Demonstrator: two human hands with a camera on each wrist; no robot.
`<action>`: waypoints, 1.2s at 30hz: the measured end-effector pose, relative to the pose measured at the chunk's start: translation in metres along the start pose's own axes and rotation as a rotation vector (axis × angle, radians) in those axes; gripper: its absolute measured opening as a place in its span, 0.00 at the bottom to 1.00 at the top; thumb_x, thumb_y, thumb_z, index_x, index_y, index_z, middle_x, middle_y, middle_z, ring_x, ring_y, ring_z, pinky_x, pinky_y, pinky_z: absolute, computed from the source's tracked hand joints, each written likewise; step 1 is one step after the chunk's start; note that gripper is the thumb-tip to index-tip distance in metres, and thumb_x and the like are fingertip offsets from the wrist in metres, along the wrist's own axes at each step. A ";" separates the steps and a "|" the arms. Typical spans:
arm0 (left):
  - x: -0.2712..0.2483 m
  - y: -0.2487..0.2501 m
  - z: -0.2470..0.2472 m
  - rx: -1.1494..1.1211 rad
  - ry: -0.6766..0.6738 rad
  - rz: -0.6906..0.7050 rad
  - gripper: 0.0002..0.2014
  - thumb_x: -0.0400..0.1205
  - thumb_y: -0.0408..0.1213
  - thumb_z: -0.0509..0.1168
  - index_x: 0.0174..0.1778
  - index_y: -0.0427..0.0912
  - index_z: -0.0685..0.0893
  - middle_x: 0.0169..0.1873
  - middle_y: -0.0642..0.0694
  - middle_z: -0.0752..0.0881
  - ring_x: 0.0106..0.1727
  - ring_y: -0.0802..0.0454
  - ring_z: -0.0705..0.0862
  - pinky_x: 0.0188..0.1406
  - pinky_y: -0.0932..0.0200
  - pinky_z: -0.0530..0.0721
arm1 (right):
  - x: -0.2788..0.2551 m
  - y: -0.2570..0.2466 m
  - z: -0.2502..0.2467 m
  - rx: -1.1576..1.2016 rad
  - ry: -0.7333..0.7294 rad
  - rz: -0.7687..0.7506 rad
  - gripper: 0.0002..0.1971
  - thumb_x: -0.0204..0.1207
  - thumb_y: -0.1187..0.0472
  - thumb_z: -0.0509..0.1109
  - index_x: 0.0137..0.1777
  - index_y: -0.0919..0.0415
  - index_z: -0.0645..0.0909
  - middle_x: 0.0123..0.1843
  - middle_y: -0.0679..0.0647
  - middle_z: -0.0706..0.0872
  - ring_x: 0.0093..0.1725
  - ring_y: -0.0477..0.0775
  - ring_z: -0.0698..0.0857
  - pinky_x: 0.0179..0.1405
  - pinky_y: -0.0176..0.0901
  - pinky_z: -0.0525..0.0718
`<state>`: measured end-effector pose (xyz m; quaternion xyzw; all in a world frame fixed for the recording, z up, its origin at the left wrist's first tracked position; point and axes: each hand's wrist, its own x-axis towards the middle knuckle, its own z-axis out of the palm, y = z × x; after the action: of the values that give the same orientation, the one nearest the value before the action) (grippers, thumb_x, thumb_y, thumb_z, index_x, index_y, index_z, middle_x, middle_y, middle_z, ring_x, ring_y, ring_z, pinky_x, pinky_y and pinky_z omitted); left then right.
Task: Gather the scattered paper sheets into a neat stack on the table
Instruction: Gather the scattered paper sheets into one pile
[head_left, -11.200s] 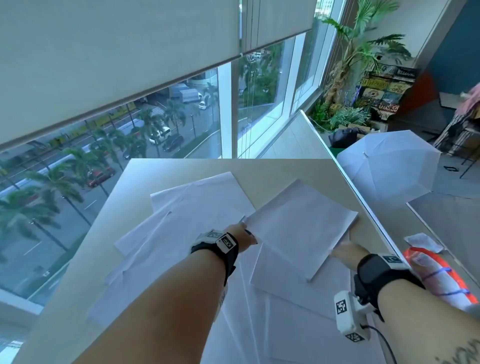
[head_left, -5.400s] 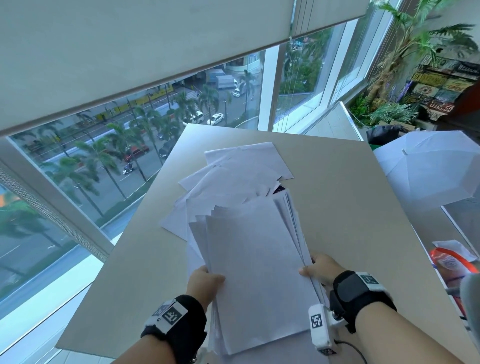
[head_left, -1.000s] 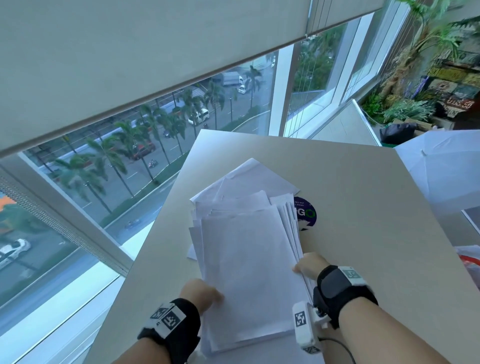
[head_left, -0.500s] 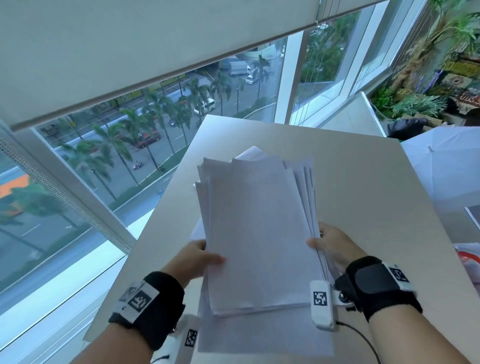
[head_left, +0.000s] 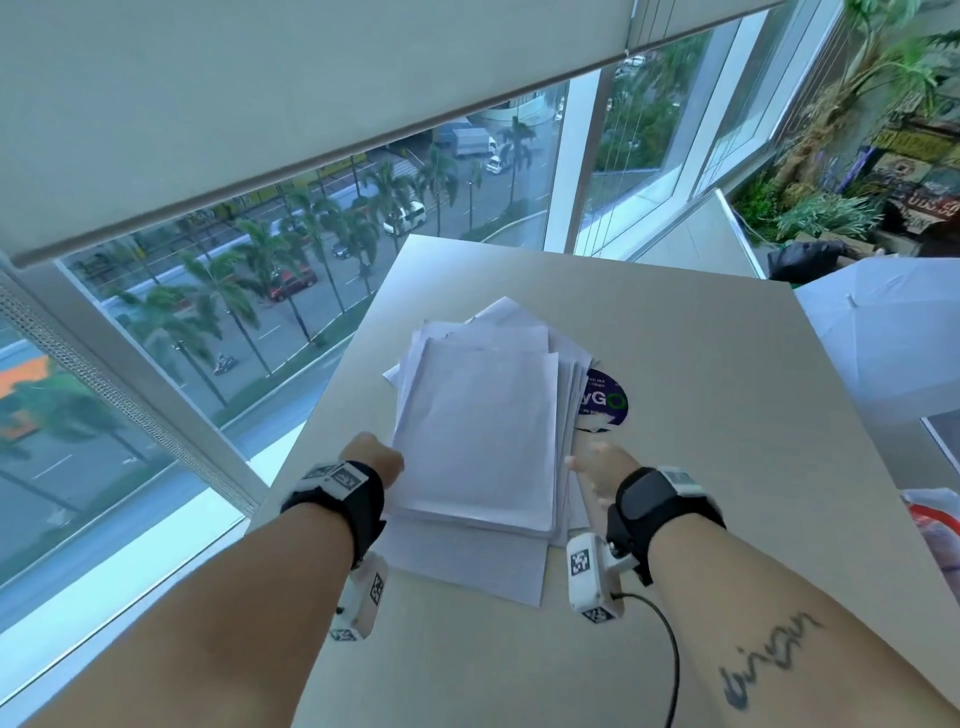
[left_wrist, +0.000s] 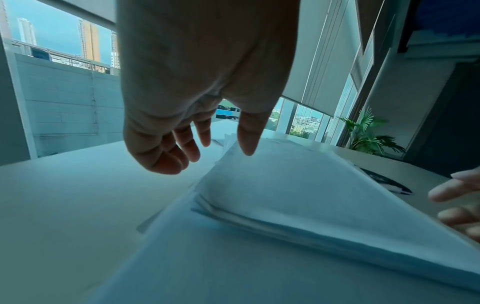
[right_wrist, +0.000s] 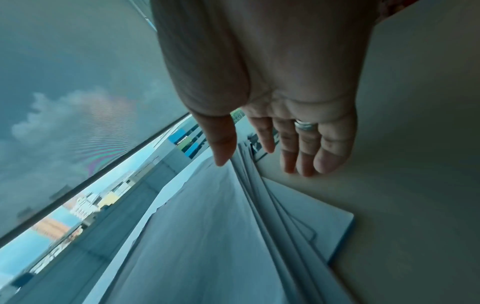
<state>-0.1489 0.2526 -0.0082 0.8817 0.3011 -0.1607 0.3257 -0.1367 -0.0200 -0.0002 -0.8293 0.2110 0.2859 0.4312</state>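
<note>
On the left side of the table (head_left: 727, 415), the left hand (head_left: 371, 460) is hovering just beside the left edge of the paper stack (head_left: 478, 436), fingers (left_wrist: 192, 142) hanging loosely apart and gripping nothing. At centre, the stack is lying flat, sheets fanning unevenly, 1 larger sheet showing underneath. Right of it, the right hand (head_left: 597, 470) is hanging spread wide, fingers (right_wrist: 330, 150) straight, holding nothing. Farther right, a round sticker (head_left: 605, 400) is peeking out from under the sheets.

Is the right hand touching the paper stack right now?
Cannot tell. In the right wrist view the right hand is spread, its thumb tip meeting the paper stack edge, but no view plainly shows contact or a gap.
</note>
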 end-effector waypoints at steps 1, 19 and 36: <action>0.001 -0.002 0.002 0.012 -0.011 -0.002 0.27 0.78 0.32 0.64 0.74 0.31 0.69 0.72 0.34 0.76 0.72 0.38 0.75 0.68 0.51 0.74 | 0.002 0.004 0.001 0.040 -0.003 0.047 0.26 0.78 0.57 0.66 0.73 0.70 0.71 0.34 0.49 0.70 0.44 0.55 0.75 0.59 0.51 0.79; 0.036 0.029 0.006 -0.061 -0.173 -0.114 0.28 0.78 0.37 0.68 0.71 0.27 0.74 0.70 0.33 0.78 0.70 0.36 0.77 0.63 0.52 0.75 | 0.033 -0.027 0.018 0.467 0.013 0.252 0.10 0.71 0.59 0.68 0.33 0.64 0.76 0.29 0.60 0.76 0.29 0.57 0.75 0.40 0.43 0.78; 0.024 0.006 0.006 -0.223 -0.327 -0.160 0.21 0.74 0.29 0.70 0.62 0.28 0.81 0.58 0.34 0.85 0.57 0.38 0.83 0.60 0.50 0.81 | 0.022 -0.016 0.012 0.455 0.011 0.243 0.13 0.75 0.59 0.66 0.30 0.59 0.73 0.28 0.55 0.70 0.24 0.51 0.68 0.23 0.39 0.68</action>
<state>-0.1266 0.2550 -0.0212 0.7756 0.3291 -0.2928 0.4521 -0.1147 -0.0036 -0.0110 -0.6811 0.3704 0.2764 0.5679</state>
